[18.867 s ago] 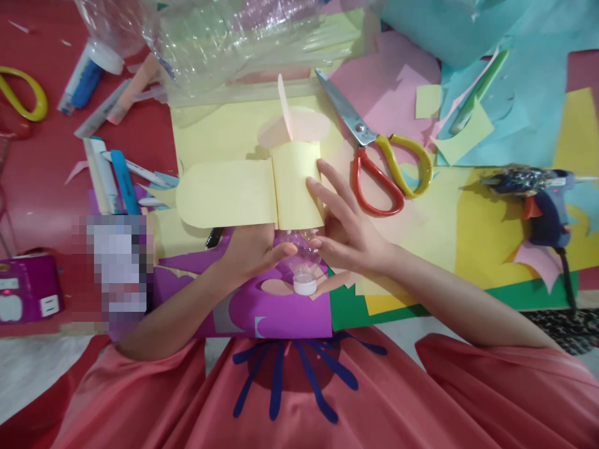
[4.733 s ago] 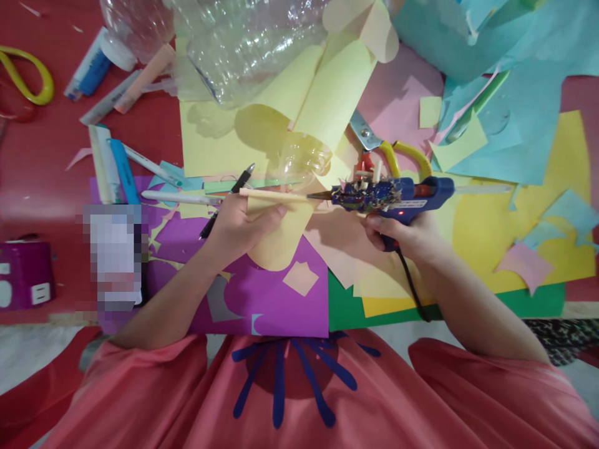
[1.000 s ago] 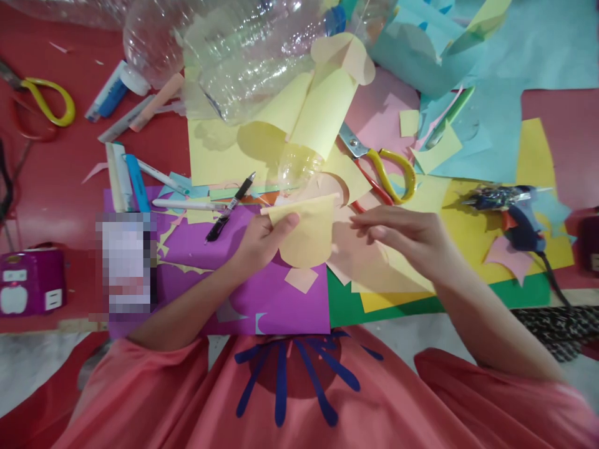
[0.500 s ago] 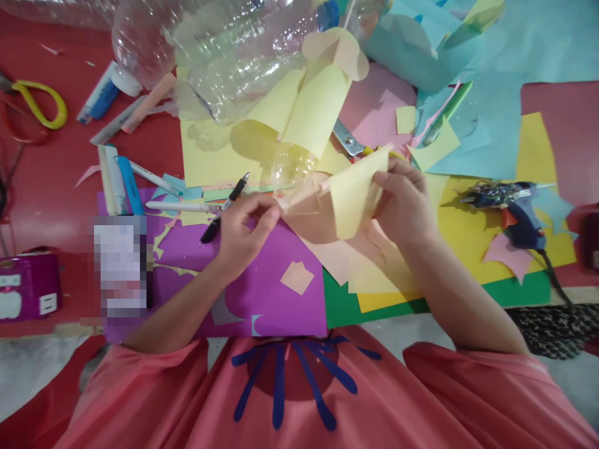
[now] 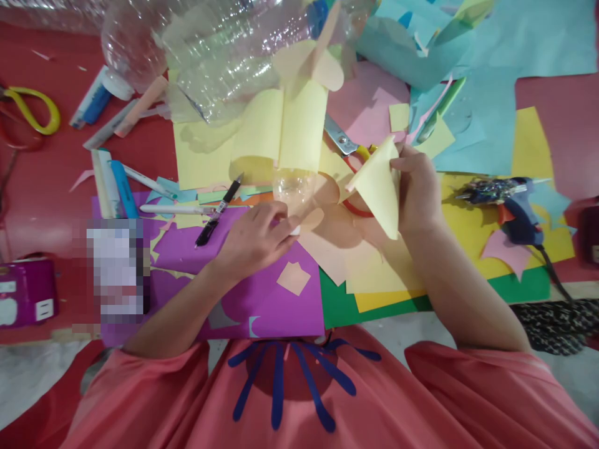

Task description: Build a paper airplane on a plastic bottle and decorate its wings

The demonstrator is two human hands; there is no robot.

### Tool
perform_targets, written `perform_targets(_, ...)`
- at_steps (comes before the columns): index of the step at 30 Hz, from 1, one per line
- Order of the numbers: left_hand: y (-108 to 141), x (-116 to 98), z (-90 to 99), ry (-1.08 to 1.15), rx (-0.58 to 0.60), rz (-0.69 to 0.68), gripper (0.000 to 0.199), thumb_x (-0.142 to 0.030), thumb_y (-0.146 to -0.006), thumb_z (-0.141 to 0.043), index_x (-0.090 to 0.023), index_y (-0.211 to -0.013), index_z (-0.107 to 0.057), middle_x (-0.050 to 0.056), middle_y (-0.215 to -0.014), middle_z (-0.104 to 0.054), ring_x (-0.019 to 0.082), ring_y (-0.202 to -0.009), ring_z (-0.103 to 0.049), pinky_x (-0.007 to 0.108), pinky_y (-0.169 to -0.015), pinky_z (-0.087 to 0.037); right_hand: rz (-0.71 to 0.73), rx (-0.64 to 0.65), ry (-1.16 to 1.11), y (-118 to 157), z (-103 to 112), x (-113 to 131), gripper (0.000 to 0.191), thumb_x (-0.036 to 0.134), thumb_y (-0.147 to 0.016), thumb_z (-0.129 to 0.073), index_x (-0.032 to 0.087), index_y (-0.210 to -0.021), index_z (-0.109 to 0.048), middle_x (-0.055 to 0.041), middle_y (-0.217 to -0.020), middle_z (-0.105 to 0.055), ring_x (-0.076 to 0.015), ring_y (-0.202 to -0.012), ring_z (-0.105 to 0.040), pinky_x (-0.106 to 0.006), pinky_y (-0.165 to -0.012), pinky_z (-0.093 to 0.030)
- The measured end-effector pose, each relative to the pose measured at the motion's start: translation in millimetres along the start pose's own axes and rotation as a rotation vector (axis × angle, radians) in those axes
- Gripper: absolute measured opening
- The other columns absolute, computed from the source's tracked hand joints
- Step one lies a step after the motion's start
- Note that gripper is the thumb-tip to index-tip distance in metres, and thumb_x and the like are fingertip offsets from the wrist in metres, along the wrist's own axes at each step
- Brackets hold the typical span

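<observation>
My left hand (image 5: 257, 237) is closed at the neck end of a clear plastic bottle (image 5: 294, 187), thumb beside a small white piece that looks like its cap. Pale yellow paper (image 5: 304, 125) wraps the bottle, and rounded paper petals (image 5: 327, 68) stick out at its far end. A peach rounded paper tab (image 5: 312, 219) shows by my left thumb. Held between thumb and fingers of my right hand (image 5: 416, 187) is a folded pale yellow paper piece (image 5: 379, 187), apart from the bottle. Scissors (image 5: 346, 144) with red and yellow handles lie partly hidden behind that piece.
A hot glue gun (image 5: 521, 212) lies on yellow paper at right. Large clear bottles (image 5: 224, 68) fill the back left. Markers (image 5: 125, 187), a black pen (image 5: 219, 212) and a blurred phone (image 5: 115, 268) are at left. Purple paper (image 5: 281, 318) and scraps cover the front.
My right hand has drawn the yellow paper piece rightward, away from the bottle. The wrapped bottle has turned to stand straighter in view, and my left hand has shifted slightly toward me.
</observation>
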State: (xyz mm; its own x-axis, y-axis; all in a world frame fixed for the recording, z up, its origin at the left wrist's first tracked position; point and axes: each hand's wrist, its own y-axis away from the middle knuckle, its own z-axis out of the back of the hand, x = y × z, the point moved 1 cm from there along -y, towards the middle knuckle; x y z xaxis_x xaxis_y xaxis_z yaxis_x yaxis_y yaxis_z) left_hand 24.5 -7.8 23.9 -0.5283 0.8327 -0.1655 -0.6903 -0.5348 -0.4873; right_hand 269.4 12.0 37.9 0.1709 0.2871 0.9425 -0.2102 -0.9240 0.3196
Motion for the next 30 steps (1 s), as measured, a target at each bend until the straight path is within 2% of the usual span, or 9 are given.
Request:
perform_targets(3, -1, -11, 3.7, 0.058, -0.002, -0.082, 0.005, -0.019, -0.090, -0.061, -0.017, -0.094, -0.060, 0.003, -0.082, -0.063, 0.014, -0.068, -0.058, 0.026, -0.058, -0.046, -0.026, 0.006, 0.050, 2, 1, 3, 0.019, 0.030, -0.058, -0.056, 0.024, -0.065, -0.040, 0.0029, -0.058, -0.035, -0.0106, -0.049, -0.041, -0.027, -0.045, -0.034)
perform_targets(9, 3, -37, 8.8, 0.200, 0.050, -0.233, 0.010, -0.008, -0.088, -0.062, -0.014, -0.096, -0.061, 0.003, -0.083, -0.070, 0.014, -0.072, -0.066, 0.025, -0.067, -0.056, -0.029, 0.070, 0.123, -5, 6, 7, 0.021, 0.034, -0.054, -0.059, 0.023, -0.062, -0.043, 0.0039, -0.051, -0.038, -0.0075, -0.044, -0.038, -0.024, -0.042, -0.033)
perform_targets(13, 3, -44, 11.6, 0.219, 0.036, -0.232, 0.003, -0.013, -0.090, -0.061, -0.014, -0.092, -0.062, 0.002, -0.081, -0.071, 0.012, -0.068, -0.067, 0.023, -0.062, -0.055, -0.068, 0.157, 0.133, -4, 5, 8, 0.018, 0.035, -0.056, -0.060, 0.022, -0.061, -0.047, 0.0038, -0.051, -0.045, -0.0072, -0.043, -0.040, -0.024, -0.042, -0.036)
perform_targets(17, 0, -41, 14.9, 0.170, -0.048, -0.220, 0.011, -0.027, -0.090, -0.059, -0.017, -0.086, -0.064, 0.000, -0.073, -0.069, 0.010, -0.059, -0.064, 0.021, -0.054, -0.052, -0.124, 0.220, 0.077, 4, -1, 5, 0.011, 0.029, -0.056, -0.061, 0.020, -0.057, -0.054, 0.0029, -0.052, -0.052, -0.0077, -0.042, -0.046, -0.022, -0.041, -0.037)
perform_targets(20, 2, -33, 15.7, 0.157, -0.188, -0.202, 0.003, -0.025, -0.085, -0.063, -0.022, -0.085, -0.064, -0.002, -0.072, -0.067, 0.010, -0.057, -0.061, 0.022, -0.056, -0.052, -0.180, 0.346, 0.068, 8, -5, -1, 0.013, 0.028, -0.056, -0.066, 0.021, -0.056, -0.056, 0.0030, -0.050, -0.053, -0.0088, -0.040, -0.046, -0.022, -0.037, -0.035)
perform_targets(23, 4, -22, 11.7, 0.066, -0.237, -0.046, 0.017, -0.024, -0.087, -0.063, -0.026, -0.103, -0.066, 0.002, -0.095, -0.072, 0.016, -0.082, -0.069, 0.030, -0.078, -0.056, -0.186, 0.425, 0.094, 10, -6, -5, 0.015, 0.029, -0.061, -0.068, 0.021, -0.058, -0.056, 0.0033, -0.051, -0.053, -0.0092, -0.039, -0.046, -0.022, -0.036, -0.036)
perform_targets(26, 6, -11, 4.9, 0.090, -0.137, 0.119, 0.041, -0.033, -0.092, -0.059, -0.023, -0.131, -0.056, 0.014, -0.130, -0.064, 0.028, -0.123, -0.060, 0.045, -0.106, -0.046, -0.203, 0.477, 0.131, 14, -9, -6, 0.016, 0.030, -0.062, -0.068, 0.020, -0.058, -0.056, 0.0041, -0.051, -0.050, -0.0086, -0.039, -0.046, -0.021, -0.036, -0.035)
perform_targets(28, 7, -7, 1.9, 0.093, -0.082, 0.109, 0.048, -0.040, -0.094, -0.055, -0.019, -0.137, -0.051, 0.017, -0.137, -0.059, 0.030, -0.130, -0.055, 0.045, -0.109, -0.043, -0.230, 0.514, 0.148, 17, -12, -7, 0.016, 0.030, -0.062, -0.068, 0.019, -0.059, -0.057, 0.0048, -0.050, -0.050, -0.0077, -0.039, -0.046, -0.020, -0.036, -0.034)
perform_targets(30, 6, -4, 0.8, 0.061, -0.063, 0.071, 0.048, -0.041, -0.094, -0.053, -0.019, -0.136, -0.050, 0.017, -0.135, -0.061, 0.028, -0.128, -0.056, 0.041, -0.107, -0.045, -0.269, 0.529, 0.136, 22, -15, -7, 0.015, 0.031, -0.062, -0.068, 0.018, -0.062, -0.060, 0.0046, -0.052, -0.053, -0.0074, -0.041, -0.047, -0.019, -0.036, -0.033)
